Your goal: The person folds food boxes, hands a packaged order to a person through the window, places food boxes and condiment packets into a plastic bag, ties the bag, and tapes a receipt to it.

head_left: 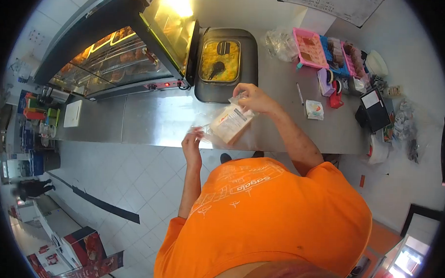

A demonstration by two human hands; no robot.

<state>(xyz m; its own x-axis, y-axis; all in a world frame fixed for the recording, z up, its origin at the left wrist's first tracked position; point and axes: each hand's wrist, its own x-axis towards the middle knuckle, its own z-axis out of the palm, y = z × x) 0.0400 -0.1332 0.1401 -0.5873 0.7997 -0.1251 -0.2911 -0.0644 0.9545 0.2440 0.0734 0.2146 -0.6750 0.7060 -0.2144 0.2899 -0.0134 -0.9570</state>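
Note:
A clear plastic bag point(210, 133) with a pale, printed-label packet point(230, 122) inside lies over the front edge of the steel counter. My right hand point(253, 98) pinches the bag's upper corner, fingers closed on the thin film. At the bag's left side, my left hand point(193, 137) has its fingertips pressed together on the plastic. What the packet contains is not visible. Just behind my right hand is a black tray point(200, 91) bearing a metal pan point(239, 66) of yellow food, with a dark spoon point(216, 69) resting in it.
A lit glass food warmer point(112, 61) stands at the left. On the right are a pink basket point(309, 48), a red tape dispenser point(336, 95), a black device point(373, 112), a small white packet point(314, 110) and a pen point(300, 93). A white board point(72, 113) lies far left.

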